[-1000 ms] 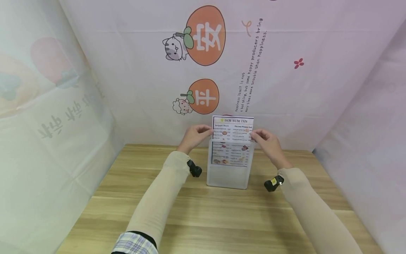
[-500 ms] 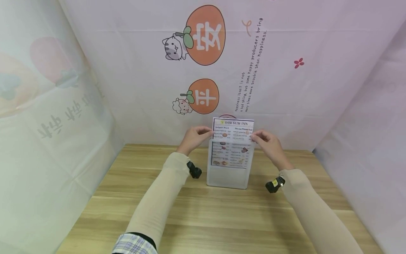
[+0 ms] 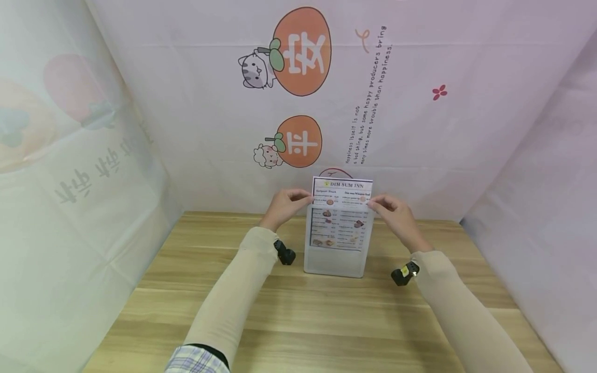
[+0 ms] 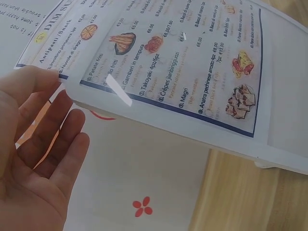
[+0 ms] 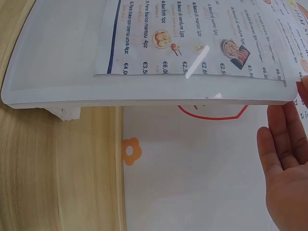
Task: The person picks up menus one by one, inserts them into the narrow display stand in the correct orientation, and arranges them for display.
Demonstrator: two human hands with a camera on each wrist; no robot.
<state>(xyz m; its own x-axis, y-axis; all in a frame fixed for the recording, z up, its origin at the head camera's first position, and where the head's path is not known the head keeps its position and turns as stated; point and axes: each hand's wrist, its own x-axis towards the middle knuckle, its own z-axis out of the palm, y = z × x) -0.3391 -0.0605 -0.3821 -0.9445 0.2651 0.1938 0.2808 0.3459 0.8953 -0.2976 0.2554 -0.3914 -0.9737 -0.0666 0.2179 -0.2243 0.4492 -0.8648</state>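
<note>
A printed menu sheet [image 3: 342, 199] headed "DIM SUM INN" stands partly inside a clear upright acrylic stand [image 3: 333, 265] at the back of the wooden table [image 3: 298, 321]. My left hand [image 3: 304, 196] pinches the sheet's left edge near the top. On the opposite edge, my right hand [image 3: 373, 203] pinches it at the same height. The left wrist view shows the menu sheet [image 4: 183, 62] behind the stand's front pane [image 4: 284, 139], with my left hand [image 4: 36, 144] at its corner. In the right wrist view the sheet's lower edge [image 5: 192, 67] sits above the stand's base [image 5: 62, 103], beside my right hand [image 5: 288, 168].
Patterned cloth walls [image 3: 420, 103] close in the table at the back and on both sides. The stand is close to the back wall. Bare wood lies between the stand and the table's near edge.
The menu sheet has slid lower into the stand, and both hands have come down a little with it.
</note>
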